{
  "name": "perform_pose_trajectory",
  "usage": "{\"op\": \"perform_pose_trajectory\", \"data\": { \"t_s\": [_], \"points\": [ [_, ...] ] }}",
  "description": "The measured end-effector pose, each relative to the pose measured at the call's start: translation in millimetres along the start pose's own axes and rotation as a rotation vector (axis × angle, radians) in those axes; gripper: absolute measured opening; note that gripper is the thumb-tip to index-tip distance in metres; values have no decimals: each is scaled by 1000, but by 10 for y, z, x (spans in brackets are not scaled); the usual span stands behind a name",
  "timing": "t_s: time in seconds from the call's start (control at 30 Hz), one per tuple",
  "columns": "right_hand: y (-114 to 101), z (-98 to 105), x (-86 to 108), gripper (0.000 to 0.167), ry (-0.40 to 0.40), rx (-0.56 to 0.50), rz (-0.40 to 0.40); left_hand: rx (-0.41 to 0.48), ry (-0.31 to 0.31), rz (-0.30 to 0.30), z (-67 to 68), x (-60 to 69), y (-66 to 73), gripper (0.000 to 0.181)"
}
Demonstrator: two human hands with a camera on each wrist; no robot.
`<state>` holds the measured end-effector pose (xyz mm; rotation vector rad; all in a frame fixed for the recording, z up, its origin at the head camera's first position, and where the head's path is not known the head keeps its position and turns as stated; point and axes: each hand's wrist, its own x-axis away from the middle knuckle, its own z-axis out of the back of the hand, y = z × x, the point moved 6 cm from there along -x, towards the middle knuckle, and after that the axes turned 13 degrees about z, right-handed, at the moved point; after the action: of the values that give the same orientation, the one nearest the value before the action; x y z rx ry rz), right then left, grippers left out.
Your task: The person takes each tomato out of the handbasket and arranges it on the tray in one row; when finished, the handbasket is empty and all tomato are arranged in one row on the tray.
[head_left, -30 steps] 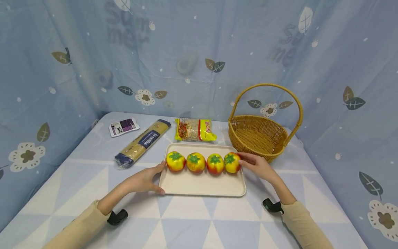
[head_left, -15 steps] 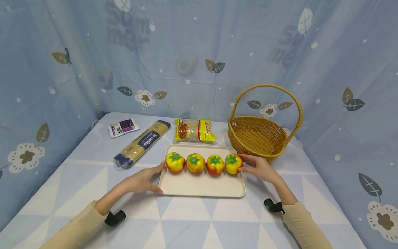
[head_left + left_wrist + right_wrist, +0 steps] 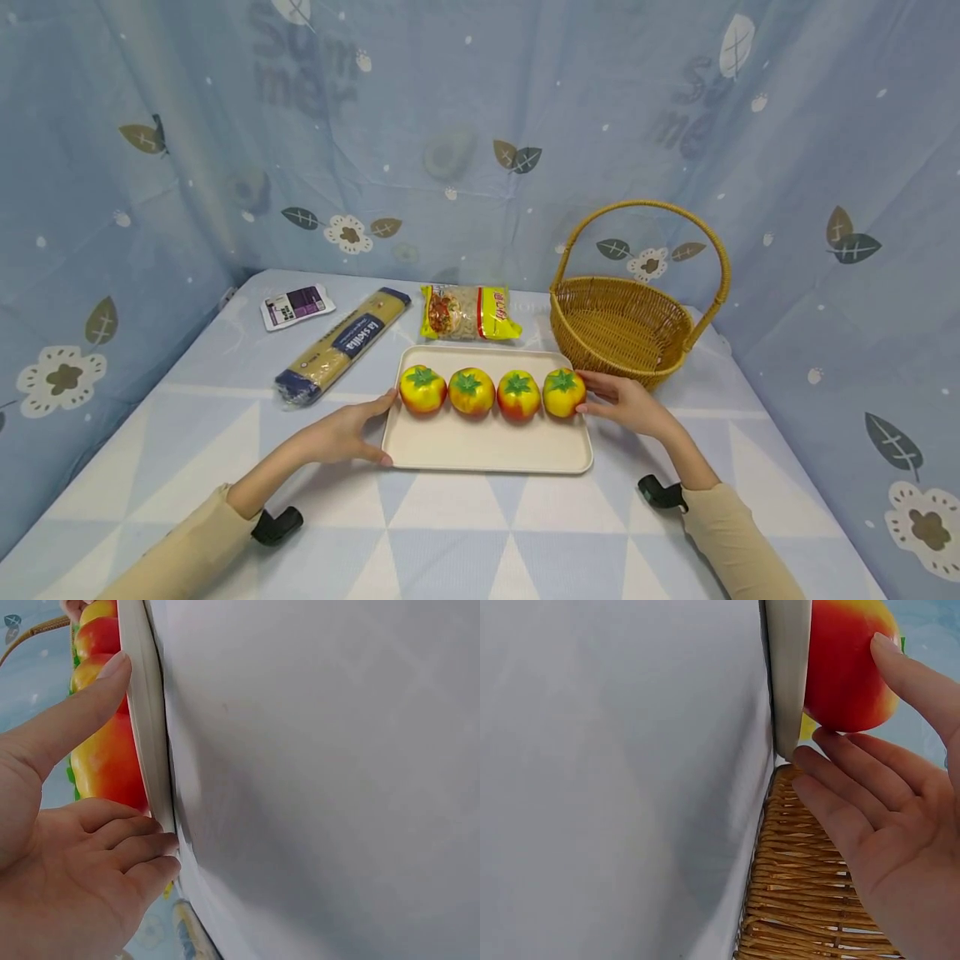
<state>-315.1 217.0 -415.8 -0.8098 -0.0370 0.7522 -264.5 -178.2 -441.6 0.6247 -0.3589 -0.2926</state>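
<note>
Several yellow-and-red tomatoes with green star-shaped tops stand in a row on a cream tray. At the tray's left end, my left hand rests its fingers against the rim, and its thumb touches the near left corner; the left wrist view shows these fingers loosely extended. My right hand holds the rightmost tomato between thumb and fingers. In the right wrist view, the thumb lies on that tomato, with a fingertip touching its far side. The tomato sits on or just above the tray; I cannot tell which.
A wicker basket with a tall handle stands right behind the tray. Behind the tray lies a yellow food bag. A long spaghetti pack and a white-and-purple pouch lie at the back left. Curtains enclose the table.
The rightmost tomato has shifted slightly right, apart from its neighbour, with my right hand on it. In the last half second, nothing has visibly moved. My left hand stays at the tray.
</note>
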Motion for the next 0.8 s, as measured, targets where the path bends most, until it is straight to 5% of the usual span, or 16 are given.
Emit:
{"op": "perform_pose_trajectory", "data": {
  "t_s": [0.2, 0.8],
  "points": [
    [234, -23, 14, 63, 0, 17, -10, -1, -1, 4, 6, -9, 6, 105],
    [150, 50, 27, 69, 2, -4, 63, -5, 26, 2, 53, 0, -12, 108]
  ]
}}
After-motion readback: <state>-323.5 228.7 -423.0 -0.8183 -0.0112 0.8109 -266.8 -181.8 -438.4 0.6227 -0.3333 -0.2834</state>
